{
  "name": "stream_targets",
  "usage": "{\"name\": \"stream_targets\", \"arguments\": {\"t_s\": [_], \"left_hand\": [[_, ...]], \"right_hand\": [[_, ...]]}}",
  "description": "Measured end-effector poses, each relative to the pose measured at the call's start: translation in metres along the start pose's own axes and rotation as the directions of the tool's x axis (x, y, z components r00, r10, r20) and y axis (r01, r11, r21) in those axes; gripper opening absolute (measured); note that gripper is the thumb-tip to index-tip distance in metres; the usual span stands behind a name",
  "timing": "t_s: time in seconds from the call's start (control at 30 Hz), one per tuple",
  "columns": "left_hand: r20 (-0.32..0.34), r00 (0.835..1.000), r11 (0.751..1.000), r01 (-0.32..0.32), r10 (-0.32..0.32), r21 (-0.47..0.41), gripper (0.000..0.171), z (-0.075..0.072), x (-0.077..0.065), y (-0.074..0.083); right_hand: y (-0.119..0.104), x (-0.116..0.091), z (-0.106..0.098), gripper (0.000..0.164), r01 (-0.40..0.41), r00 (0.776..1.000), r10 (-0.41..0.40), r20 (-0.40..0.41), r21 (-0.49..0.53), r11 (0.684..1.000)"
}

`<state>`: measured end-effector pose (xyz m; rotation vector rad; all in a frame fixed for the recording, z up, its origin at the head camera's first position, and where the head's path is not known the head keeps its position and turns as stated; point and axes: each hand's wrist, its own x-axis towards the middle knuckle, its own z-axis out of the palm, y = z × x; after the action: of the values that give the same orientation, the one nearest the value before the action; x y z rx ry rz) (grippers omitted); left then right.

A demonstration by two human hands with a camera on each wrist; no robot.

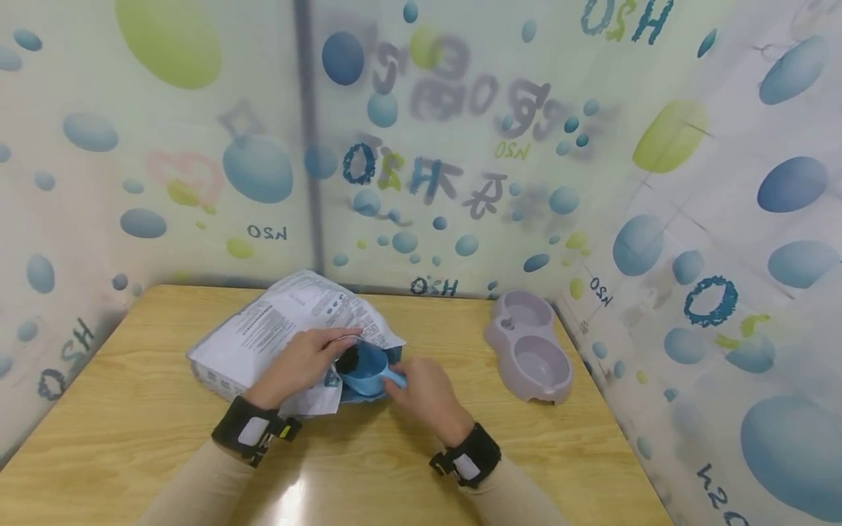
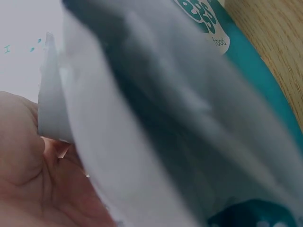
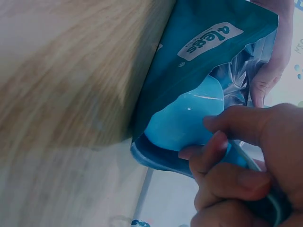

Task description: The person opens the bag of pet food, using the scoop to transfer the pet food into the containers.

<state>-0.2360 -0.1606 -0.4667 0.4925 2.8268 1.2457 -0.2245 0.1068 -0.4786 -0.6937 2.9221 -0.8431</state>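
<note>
A white and teal food bag (image 1: 276, 321) lies on the table with its mouth towards the right. My left hand (image 1: 304, 365) holds the bag at its mouth, the thumb at the edge in the right wrist view. A light blue scoop (image 3: 187, 118) sits in the bag's mouth, its bowl partly hidden by the teal bag wall. Around the scoop's handle, the fingers of my right hand (image 1: 424, 394) are curled. In the head view a dark patch shows at the left side of the scoop's bowl.
A mauve double pet bowl (image 1: 541, 365) stands at the right side of the wooden table (image 1: 460, 467). Behind and to the right, the table meets a patterned curtain (image 1: 421, 241) with blue and green spots.
</note>
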Motion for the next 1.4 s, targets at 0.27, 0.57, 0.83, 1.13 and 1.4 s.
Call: {"name": "stream_targets", "arguments": {"t_s": [0.27, 0.57, 0.83, 1.13, 1.4], "left_hand": [[-0.028, 0.999, 1.0, -0.019, 0.02, 0.022, 0.043, 0.002, 0.001, -0.001], [-0.029, 0.999, 0.999, -0.023, 0.024, 0.027, 0.043, 0.002, 0.003, -0.001], [-0.043, 0.999, 0.999, -0.018, 0.019, 0.033, 0.041, 0.002, 0.003, 0.002], [-0.052, 0.999, 1.0, 0.002, -0.003, -0.019, 0.042, 0.004, 0.001, 0.004], [-0.07, 0.998, 1.0, 0.004, -0.005, -0.015, 0.04, 0.004, 0.0, 0.005]], "right_hand": [[0.009, -0.006, 0.002, 0.029, -0.029, 1.0, 0.029, -0.005, 0.027, 0.999], [0.015, -0.008, 0.002, 0.021, -0.055, 0.998, 0.053, 0.028, 0.062, 0.997], [0.017, -0.011, 0.002, 0.019, -0.049, 0.999, 0.047, 0.025, 0.106, 0.993], [0.017, -0.016, 0.001, 0.008, -0.059, 0.997, 0.054, 0.047, 0.113, 0.992], [0.023, -0.018, -0.003, 0.006, -0.066, 0.996, 0.057, 0.07, 0.139, 0.988]]}}
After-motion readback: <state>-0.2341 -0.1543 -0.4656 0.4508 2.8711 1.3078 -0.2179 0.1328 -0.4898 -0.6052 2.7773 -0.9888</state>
